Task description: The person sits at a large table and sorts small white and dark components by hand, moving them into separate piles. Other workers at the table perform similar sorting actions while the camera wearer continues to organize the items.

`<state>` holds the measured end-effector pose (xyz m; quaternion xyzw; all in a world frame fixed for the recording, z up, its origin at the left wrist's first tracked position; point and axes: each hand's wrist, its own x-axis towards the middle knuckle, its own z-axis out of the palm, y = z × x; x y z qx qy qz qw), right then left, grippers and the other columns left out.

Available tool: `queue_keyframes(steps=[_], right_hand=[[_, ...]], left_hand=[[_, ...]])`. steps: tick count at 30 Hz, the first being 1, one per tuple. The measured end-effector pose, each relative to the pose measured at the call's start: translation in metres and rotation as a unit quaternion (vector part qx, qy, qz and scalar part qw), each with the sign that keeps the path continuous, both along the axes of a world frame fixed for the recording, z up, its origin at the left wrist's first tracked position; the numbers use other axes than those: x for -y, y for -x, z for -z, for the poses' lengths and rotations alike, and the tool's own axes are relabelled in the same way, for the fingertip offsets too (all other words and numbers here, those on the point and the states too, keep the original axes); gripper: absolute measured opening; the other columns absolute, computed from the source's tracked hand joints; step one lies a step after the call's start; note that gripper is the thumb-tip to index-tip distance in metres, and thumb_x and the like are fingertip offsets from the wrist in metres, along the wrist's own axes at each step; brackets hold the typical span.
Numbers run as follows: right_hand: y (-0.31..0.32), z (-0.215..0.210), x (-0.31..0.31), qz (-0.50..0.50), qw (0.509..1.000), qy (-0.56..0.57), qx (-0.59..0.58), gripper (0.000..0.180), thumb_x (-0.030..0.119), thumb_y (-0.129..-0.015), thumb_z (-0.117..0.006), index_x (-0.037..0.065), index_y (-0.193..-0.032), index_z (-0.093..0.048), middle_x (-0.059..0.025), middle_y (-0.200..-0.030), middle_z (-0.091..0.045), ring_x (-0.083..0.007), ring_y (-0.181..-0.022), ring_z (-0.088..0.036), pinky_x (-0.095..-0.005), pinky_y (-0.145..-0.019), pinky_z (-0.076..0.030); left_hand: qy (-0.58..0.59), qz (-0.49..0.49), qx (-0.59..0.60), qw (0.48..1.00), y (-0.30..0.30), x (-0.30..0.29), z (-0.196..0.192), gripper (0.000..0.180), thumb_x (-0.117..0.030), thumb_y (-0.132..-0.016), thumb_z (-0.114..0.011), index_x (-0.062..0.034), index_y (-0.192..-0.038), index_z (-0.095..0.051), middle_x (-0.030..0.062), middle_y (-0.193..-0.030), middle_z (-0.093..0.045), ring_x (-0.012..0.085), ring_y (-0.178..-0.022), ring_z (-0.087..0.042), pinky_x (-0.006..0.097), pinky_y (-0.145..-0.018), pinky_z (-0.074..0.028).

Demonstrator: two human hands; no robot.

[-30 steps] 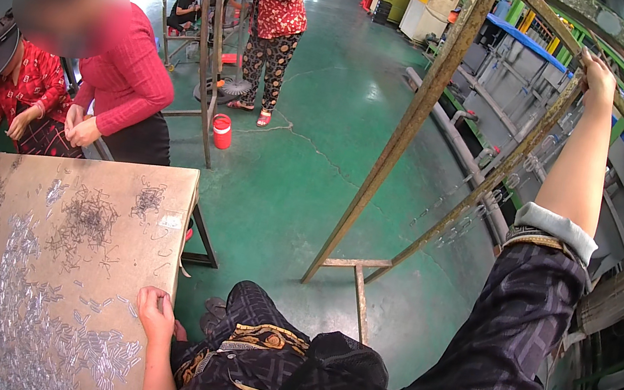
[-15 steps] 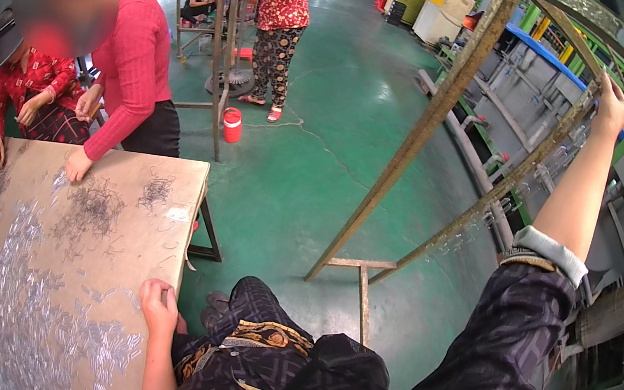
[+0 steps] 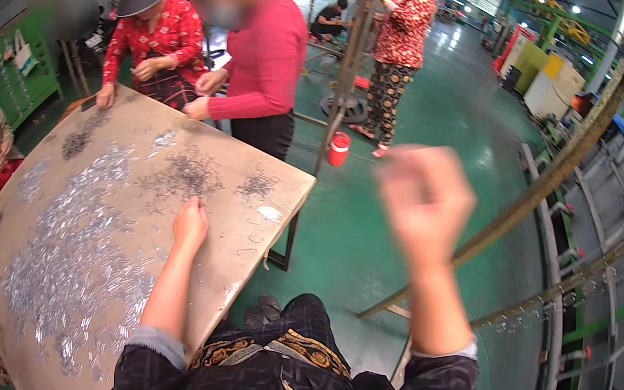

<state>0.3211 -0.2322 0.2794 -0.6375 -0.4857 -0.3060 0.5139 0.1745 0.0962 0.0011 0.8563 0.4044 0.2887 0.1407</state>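
Note:
My left hand (image 3: 191, 225) reaches over the table with its fingers drawn together at the near edge of a pile of thin dark wire hooks (image 3: 192, 174). Whatever its fingertips pinch is too small to make out. In the air off the table's right edge is my right hand (image 3: 425, 207), its fingers curled but smeared by motion. On the tan tabletop (image 3: 241, 220) lie many small, shiny clear pieces (image 3: 75, 237), spread over the left and middle. A smaller heap of dark hooks (image 3: 256, 184) and a few single hooks lie towards the right edge.
A rusty metal frame (image 3: 549, 178) stands to my right, with small clear pieces along its lower bar. Across the table, a person in a pink top (image 3: 268, 62) and one in a dark visor (image 3: 148, 32) work with their hands. A red jug (image 3: 338, 150) stands on the green floor.
My right hand has let go of the metal frame and come down and inward. My left hand has moved from the table's edge to the hook pile. The view has turned leftward.

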Motion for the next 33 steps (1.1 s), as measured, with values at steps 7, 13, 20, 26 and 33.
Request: queue_keyframes(steps=[7,13,20,26,33], right_hand=[[0.159,0.155,-0.14,-0.421,0.822,0.355,-0.147,0.058,0.049,-0.085,-0.065,-0.002,-0.112,-0.061,-0.0246,-0.112,-0.053,-0.0413,-0.105,-0.055,-0.0466,-0.092,-0.045],[0.195,0.161,-0.155,-0.376,0.832,0.394,-0.108,0.062,0.054,-0.088,-0.056,-0.006,-0.099,-0.06,-0.0238,-0.102,-0.055,-0.0413,-0.102,-0.054,-0.0462,-0.09,-0.044],[0.203,0.156,-0.156,-0.459,0.797,0.351,-0.174,0.054,0.048,-0.085,-0.064,-0.005,-0.093,-0.062,-0.0214,-0.095,-0.054,-0.0379,-0.094,-0.053,-0.0443,-0.083,-0.043],[0.202,0.144,-0.147,-0.399,0.813,0.406,-0.127,0.057,0.049,-0.084,-0.061,-0.005,-0.103,-0.061,-0.0232,-0.106,-0.054,-0.0386,-0.105,-0.049,-0.0509,-0.088,-0.041],[0.198,0.154,-0.151,-0.449,0.798,0.37,-0.155,0.053,0.047,-0.085,-0.061,-0.003,-0.101,-0.06,-0.0244,-0.104,-0.053,-0.0411,-0.102,-0.051,-0.0482,-0.087,-0.042]], left_hand=[[0.0,-0.071,-0.141,0.987,-0.009,-0.049,0.042,0.025,-0.026,-0.093,-0.051,-0.0045,-0.104,-0.058,0.021,-0.101,-0.065,0.0392,-0.091,-0.065,0.05,-0.079,-0.052],[-0.011,-0.072,-0.093,0.993,0.0,-0.039,0.049,0.026,-0.027,-0.094,-0.05,-0.0053,-0.108,-0.055,0.0206,-0.101,-0.064,0.04,-0.089,-0.064,0.051,-0.077,-0.051],[-0.02,-0.076,-0.097,0.992,-0.006,-0.037,0.052,0.026,-0.03,-0.093,-0.052,-0.0072,-0.105,-0.053,0.0171,-0.103,-0.062,0.0368,-0.09,-0.064,0.049,-0.077,-0.051],[-0.005,-0.081,-0.099,0.992,-0.001,-0.038,0.055,0.026,-0.031,-0.092,-0.053,-0.0075,-0.103,-0.053,0.0159,-0.105,-0.061,0.0357,-0.093,-0.064,0.049,-0.077,-0.051],[-0.003,-0.089,-0.114,0.989,-0.004,-0.038,0.053,0.026,-0.031,-0.091,-0.055,-0.0075,-0.103,-0.053,0.0159,-0.104,-0.061,0.0362,-0.093,-0.063,0.049,-0.078,-0.05]])
